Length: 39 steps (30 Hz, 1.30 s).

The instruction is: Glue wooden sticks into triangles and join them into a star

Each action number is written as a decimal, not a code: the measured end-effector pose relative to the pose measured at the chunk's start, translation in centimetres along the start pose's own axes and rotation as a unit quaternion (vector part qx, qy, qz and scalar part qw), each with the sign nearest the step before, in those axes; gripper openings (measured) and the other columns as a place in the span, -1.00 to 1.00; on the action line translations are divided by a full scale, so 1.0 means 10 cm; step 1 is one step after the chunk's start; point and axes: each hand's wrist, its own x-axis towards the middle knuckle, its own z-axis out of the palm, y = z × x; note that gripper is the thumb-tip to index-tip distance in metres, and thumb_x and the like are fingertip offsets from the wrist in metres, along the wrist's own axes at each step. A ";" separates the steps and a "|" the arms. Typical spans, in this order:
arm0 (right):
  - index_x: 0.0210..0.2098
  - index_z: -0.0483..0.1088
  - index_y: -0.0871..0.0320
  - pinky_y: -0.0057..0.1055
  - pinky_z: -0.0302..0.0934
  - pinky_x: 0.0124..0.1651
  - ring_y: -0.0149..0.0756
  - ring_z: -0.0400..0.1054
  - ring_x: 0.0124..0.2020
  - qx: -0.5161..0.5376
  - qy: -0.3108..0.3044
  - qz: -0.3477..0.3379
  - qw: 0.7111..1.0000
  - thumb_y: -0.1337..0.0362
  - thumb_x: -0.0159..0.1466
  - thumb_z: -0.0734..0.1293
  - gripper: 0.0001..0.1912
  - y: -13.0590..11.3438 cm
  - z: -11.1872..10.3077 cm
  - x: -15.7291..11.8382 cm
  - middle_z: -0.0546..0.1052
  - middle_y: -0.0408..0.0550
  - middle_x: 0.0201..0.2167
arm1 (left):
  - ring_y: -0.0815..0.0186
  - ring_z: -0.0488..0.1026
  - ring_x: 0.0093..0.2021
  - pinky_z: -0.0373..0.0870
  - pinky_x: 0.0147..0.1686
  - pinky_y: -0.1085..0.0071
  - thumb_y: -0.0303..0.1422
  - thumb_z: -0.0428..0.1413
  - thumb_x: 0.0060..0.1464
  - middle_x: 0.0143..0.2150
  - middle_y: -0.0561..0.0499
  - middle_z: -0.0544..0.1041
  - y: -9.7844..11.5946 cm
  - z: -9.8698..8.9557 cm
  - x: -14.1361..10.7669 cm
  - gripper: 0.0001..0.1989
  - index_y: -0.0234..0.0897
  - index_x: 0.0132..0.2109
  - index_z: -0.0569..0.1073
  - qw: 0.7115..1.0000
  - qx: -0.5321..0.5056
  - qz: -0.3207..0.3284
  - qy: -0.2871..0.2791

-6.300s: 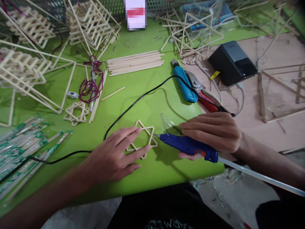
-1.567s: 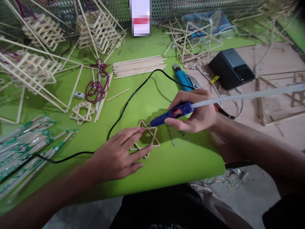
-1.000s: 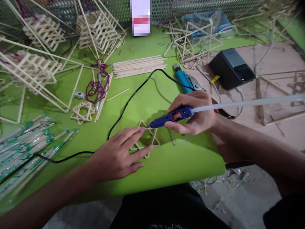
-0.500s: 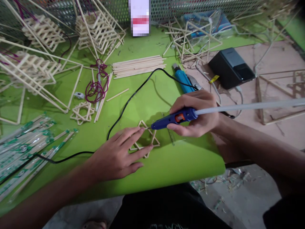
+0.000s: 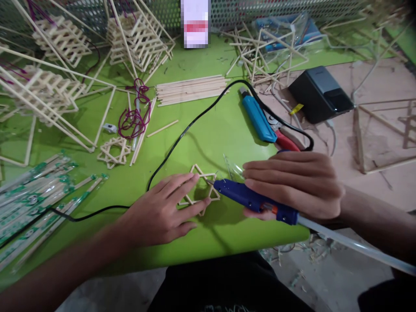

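Note:
A small star made of thin wooden sticks lies flat on the green table. My left hand presses on it with spread fingers, covering its left half. My right hand grips a blue hot glue gun with an orange trigger. The gun lies low and points left, its nozzle at the star's right side. A clear glue stick juts from the gun's rear toward the lower right. The gun's black cord loops across the table.
A finished stick star and purple wire lie to the left, a bundle of sticks behind. Blue and red cutters and a black box sit right. Stick frames crowd the back; wrapped chopsticks lie far left.
My right hand has swung the glue gun down and round: the glue stick now trails to the lower right, and the nozzle has shifted from the star's top to its right side. My left hand stays put.

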 end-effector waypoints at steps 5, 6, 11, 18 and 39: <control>-0.15 0.47 0.26 -0.34 0.48 -0.24 -0.18 0.55 -0.09 -0.016 0.010 -0.019 1.000 0.21 0.29 0.44 -0.76 -0.05 0.04 -0.11 0.62 0.10 -0.24 | -0.18 0.19 0.35 0.32 0.21 -0.11 -0.20 0.13 0.26 0.38 -0.38 0.17 0.01 0.01 0.00 -0.52 -0.20 0.28 0.38 1.000 -0.001 -0.004 0.002; -0.15 0.46 0.29 -0.33 0.47 -0.24 -0.19 0.55 -0.12 -0.022 0.018 -0.016 0.999 0.22 0.31 0.42 -0.76 -0.06 0.05 -0.11 0.62 0.09 -0.26 | -0.17 0.18 0.36 0.32 0.21 -0.11 -0.20 0.13 0.26 0.38 -0.37 0.18 0.01 0.01 0.00 -0.52 -0.20 0.27 0.38 1.000 -0.001 -0.005 0.002; -0.21 0.43 0.26 -0.31 0.42 -0.32 -0.25 0.51 -0.28 -0.058 0.002 -0.001 0.998 0.19 0.31 0.42 -0.77 -0.07 0.04 -0.10 0.58 -0.01 -0.39 | -0.17 0.20 0.35 0.34 0.18 -0.10 -0.17 0.11 0.28 0.36 -0.37 0.21 0.01 0.00 -0.01 -0.52 -0.18 0.28 0.37 1.000 0.004 -0.004 0.004; -0.26 0.48 0.29 -0.35 0.42 -0.37 -0.23 0.54 -0.29 -0.071 0.054 -0.071 0.994 0.19 0.25 0.47 -0.75 -0.02 0.14 -0.15 0.61 0.04 -0.39 | -0.15 0.21 0.34 0.34 0.18 -0.08 -0.18 0.12 0.27 0.36 -0.37 0.22 0.02 -0.01 0.02 -0.54 -0.18 0.26 0.40 1.000 0.009 -0.010 0.003; -0.31 0.48 0.25 -0.43 0.41 -0.41 -0.23 0.57 -0.29 -0.133 0.031 -0.119 0.984 0.15 0.24 0.48 -0.75 -0.08 0.15 -0.06 0.64 0.03 -0.39 | -0.12 0.18 0.36 0.31 0.23 -0.06 -0.20 0.15 0.24 0.38 -0.31 0.22 0.02 -0.02 0.02 -0.53 -0.19 0.26 0.40 1.000 0.009 -0.009 0.004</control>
